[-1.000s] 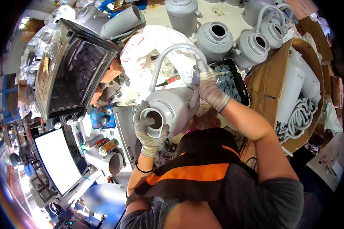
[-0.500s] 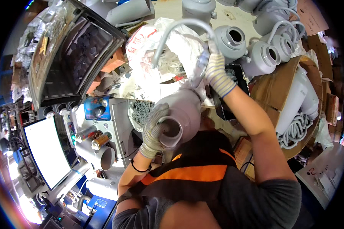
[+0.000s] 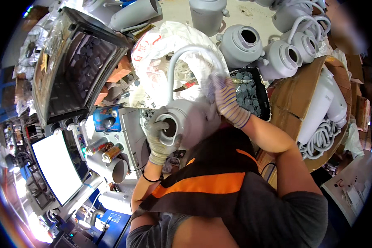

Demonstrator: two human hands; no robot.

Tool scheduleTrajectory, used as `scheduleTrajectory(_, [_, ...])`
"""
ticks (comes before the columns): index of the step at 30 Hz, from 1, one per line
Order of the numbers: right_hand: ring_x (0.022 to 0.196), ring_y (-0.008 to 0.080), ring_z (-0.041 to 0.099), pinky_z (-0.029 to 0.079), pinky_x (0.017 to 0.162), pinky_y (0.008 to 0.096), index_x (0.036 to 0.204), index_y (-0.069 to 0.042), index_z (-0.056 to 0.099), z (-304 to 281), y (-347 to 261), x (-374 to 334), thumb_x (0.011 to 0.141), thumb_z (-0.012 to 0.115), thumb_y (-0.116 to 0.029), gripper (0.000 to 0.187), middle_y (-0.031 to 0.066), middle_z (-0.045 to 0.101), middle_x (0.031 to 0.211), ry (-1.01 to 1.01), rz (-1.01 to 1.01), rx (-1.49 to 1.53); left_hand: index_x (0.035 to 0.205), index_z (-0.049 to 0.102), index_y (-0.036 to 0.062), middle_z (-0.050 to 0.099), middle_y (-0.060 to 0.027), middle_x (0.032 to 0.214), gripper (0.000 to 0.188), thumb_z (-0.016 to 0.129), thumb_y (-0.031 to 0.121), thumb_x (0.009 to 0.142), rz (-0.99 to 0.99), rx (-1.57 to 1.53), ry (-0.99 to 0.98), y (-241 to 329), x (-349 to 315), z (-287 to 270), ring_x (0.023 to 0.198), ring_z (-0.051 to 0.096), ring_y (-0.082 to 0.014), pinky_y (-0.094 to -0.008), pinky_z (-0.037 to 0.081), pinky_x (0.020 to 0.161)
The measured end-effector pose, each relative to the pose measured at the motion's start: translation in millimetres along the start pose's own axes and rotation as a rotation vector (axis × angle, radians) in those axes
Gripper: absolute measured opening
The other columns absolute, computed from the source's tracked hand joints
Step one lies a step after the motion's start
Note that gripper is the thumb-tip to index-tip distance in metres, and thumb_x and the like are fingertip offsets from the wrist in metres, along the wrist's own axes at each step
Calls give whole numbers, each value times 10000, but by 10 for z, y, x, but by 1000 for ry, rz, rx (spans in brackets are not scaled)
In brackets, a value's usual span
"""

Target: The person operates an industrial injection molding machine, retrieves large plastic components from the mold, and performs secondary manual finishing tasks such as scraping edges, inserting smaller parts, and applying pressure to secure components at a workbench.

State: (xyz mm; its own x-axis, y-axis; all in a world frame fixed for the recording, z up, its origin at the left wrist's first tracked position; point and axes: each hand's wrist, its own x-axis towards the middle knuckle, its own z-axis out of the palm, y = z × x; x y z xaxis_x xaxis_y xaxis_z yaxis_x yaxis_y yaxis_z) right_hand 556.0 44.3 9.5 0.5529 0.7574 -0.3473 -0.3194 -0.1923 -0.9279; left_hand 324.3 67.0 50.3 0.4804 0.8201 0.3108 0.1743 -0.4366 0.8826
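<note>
A light grey metal canister (image 3: pixel 193 123) with a narrow round mouth lies tilted against my body, its opening toward the lower left. My left hand (image 3: pixel 158 140), in a pale work glove, grips it by the neck, fingers curled over the rim. In a striped glove, my right hand (image 3: pixel 226 99) is closed round one end of a curved grey handle (image 3: pixel 190 48), above the canister's far side. The handle's other end hangs by the canister's shoulder; whether it touches there I cannot tell. Motion blurs my right fingers.
Beyond the handle sits a white plastic bag (image 3: pixel 146 56) of pale rings. Grey discs fill a black tray (image 3: pixel 248 97) at right and lie in a black bin (image 3: pixel 56 87) at left. Other grey canisters (image 3: pixel 240 45) stand behind; a cardboard box (image 3: pixel 295 103) holds more parts.
My right hand has come down and nearer with the handle, toward the canister. The canister and my left hand have shifted slightly left and away from me, uncovering the disc tray.
</note>
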Motion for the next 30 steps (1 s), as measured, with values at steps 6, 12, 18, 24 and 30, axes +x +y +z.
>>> scheduleTrajectory(6, [434,63,404,349,398,236,889,-84,523,-111,-177,72,879,641,-314,259,-51,444,572,1,302,187,889,467,78,563,-225,1165,430,788,198,629,-148,-33,-10,99,-106,78,1066,583,-367,-410,490,890])
scheduleTrajectory(12, [380,59,292,248,363,246,851,-113,489,-207,-413,189,875,636,-334,266,-85,340,527,-94,567,376,906,462,112,549,-209,1176,480,821,234,612,-48,-33,-147,564,70,98,1124,544,-390,-445,492,884])
scheduleTrajectory(18, [367,66,297,258,340,253,817,-132,476,-306,-525,141,897,601,-355,268,-71,336,522,-135,387,405,899,459,103,534,-204,1190,446,800,259,658,-132,63,-66,525,-103,217,1109,557,-373,-434,472,911])
scheduleTrajectory(24, [368,51,306,244,332,221,798,-140,486,-501,-423,36,903,611,-354,269,-58,365,521,-51,460,464,898,459,102,533,-206,1182,450,801,272,660,-163,114,-60,638,-55,312,1092,563,-367,-422,480,892])
scheduleTrajectory(30, [389,49,312,261,345,206,899,-131,512,-579,-326,20,906,588,-301,186,-52,391,585,-37,479,484,890,457,106,539,-208,1166,433,793,250,659,-137,101,-101,674,30,398,1079,568,-371,-412,487,879])
